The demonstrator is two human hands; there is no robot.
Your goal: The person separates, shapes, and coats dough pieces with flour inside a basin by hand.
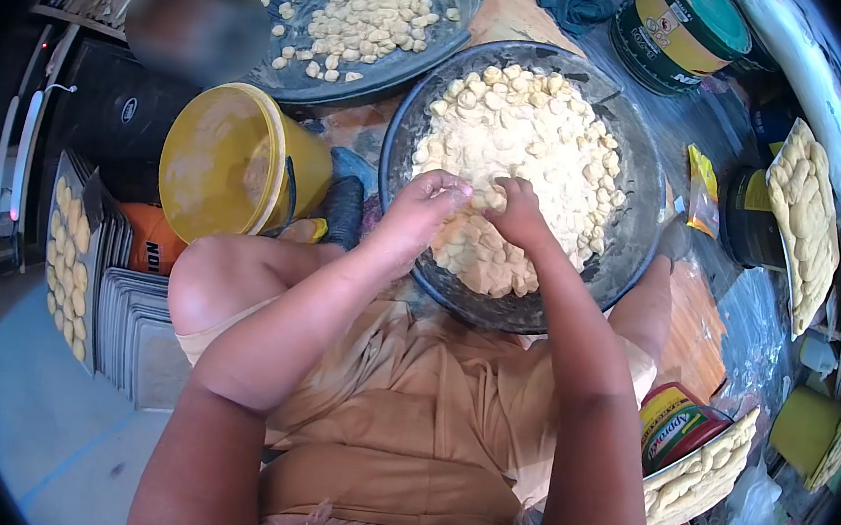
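A wide black basin (648,172) in front of me holds a heap of small pale dough pieces (522,131) dusted with flour. Both my hands are over its near half, close together. My left hand (427,211) is closed, thumb and fingertips pinched together; what they hold, if anything, is too small to make out. My right hand (519,216) curls its fingers around a small dough piece (491,198), just to the right of my left fingertips. Loose dough pieces lie beneath both hands.
A second dark basin (449,45) with dough pieces stands at the back. A yellow bucket (214,164) tips at the left, near stacked trays (140,323). Dough-covered trays flank me, one on the left (68,272) and one at lower right (702,477). A green-lidded bucket (675,40) stands back right.
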